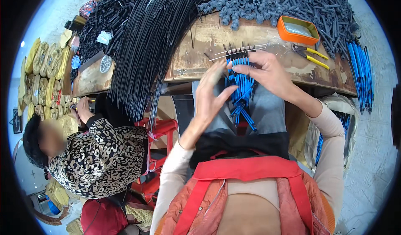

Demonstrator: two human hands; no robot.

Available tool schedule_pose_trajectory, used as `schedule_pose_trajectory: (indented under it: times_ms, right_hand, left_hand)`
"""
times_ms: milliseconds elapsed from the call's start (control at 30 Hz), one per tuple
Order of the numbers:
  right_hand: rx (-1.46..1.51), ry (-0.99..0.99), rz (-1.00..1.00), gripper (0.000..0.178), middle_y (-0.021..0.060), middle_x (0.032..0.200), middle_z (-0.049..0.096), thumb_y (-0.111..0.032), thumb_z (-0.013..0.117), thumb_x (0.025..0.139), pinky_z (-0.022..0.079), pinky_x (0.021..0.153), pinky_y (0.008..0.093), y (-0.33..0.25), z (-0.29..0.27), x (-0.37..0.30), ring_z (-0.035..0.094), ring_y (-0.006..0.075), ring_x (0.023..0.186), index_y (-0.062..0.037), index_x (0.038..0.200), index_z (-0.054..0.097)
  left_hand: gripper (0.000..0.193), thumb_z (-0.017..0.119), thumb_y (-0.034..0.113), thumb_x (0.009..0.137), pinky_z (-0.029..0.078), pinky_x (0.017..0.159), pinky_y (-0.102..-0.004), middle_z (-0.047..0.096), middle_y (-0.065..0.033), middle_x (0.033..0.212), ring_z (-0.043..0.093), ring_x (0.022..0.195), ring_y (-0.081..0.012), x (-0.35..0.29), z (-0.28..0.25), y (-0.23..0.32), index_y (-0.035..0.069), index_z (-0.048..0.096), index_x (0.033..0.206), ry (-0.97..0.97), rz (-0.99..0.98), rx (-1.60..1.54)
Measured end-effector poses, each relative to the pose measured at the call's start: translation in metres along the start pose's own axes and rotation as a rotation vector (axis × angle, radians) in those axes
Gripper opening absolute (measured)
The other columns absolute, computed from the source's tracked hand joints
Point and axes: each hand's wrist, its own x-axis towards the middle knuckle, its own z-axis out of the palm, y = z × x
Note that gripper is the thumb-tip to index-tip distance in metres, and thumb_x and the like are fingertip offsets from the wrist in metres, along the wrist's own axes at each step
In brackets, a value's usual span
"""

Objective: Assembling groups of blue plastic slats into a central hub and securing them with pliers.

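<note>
A bundle of slim blue rods point(240, 91) with black tips hangs over the table's front edge, in front of my lap. Two thin metal wires point(260, 47) run crosswise at the row of black tips. My right hand point(269, 72) is closed at the right side of the bundle, its thumb and fingers pinching the upper part of the rods. My left hand point(209, 95) is just left of the bundle, fingers stretched and thumb apart, with nothing visible in it. Its fingertips are slightly blurred, close to the rods.
Pliers point(311, 56) with yellow handles and an orange box point(298, 29) lie right on the wooden table point(196, 53). Grey plastic parts point(267, 3) are heaped behind; long black rods point(146, 47) overhang at left. More blue rods point(361, 74) lie at far right. A co-worker point(104, 155) sits left.
</note>
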Motion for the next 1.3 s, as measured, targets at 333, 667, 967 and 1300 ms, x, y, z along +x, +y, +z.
schedule_pose_trajectory:
  times_ms: [333,667,967,1300]
  right_hand:
    - [-0.034,-0.078,-0.289,0.021,0.0125,0.119,0.065,0.002,0.069,0.081,0.049,0.092,0.0351,0.026,0.011,-0.04,0.061,0.026,0.112,-0.0043,0.101,0.072]
    - [0.096,0.035,-0.508,0.075,0.0256,0.145,0.042,-0.019,0.082,0.077,0.034,0.111,0.049,0.043,0.0,-0.069,0.037,0.0387,0.138,-0.0124,0.142,0.045]
    - [-0.806,0.225,-0.062,0.018,0.0155,0.09,0.069,-0.012,0.066,0.084,0.051,0.076,0.0348,0.087,-0.214,0.008,0.068,0.0268,0.085,0.0031,0.094,0.069]
    - [-0.952,-0.036,-0.016,0.018,0.0208,0.084,0.068,-0.007,0.063,0.078,0.052,0.072,0.0367,0.092,-0.228,0.036,0.067,0.0334,0.077,0.0039,0.091,0.07]
  left_hand:
    - [0.049,0.076,0.032,0.076,0.041,0.109,-0.0426,0.053,-0.0105,0.141,0.045,0.133,-0.0327,0.047,0.024,-0.008,0.021,0.065,0.123,-0.468,0.523,0.194]
    - [0.064,0.075,0.027,0.071,0.036,0.113,-0.0441,0.05,-0.0105,0.143,0.044,0.134,-0.0313,0.049,0.022,-0.009,0.018,0.061,0.132,-0.56,0.581,0.376]
    - [0.053,0.079,0.028,0.075,0.04,0.111,-0.0424,0.057,-0.0128,0.135,0.05,0.13,-0.0302,0.05,0.027,-0.001,0.009,0.066,0.123,-0.481,0.587,0.359]
    - [0.051,0.073,0.034,0.08,0.038,0.111,-0.0416,0.054,-0.0119,0.139,0.047,0.133,-0.03,0.047,0.022,-0.002,0.012,0.065,0.126,-0.518,0.549,0.372]
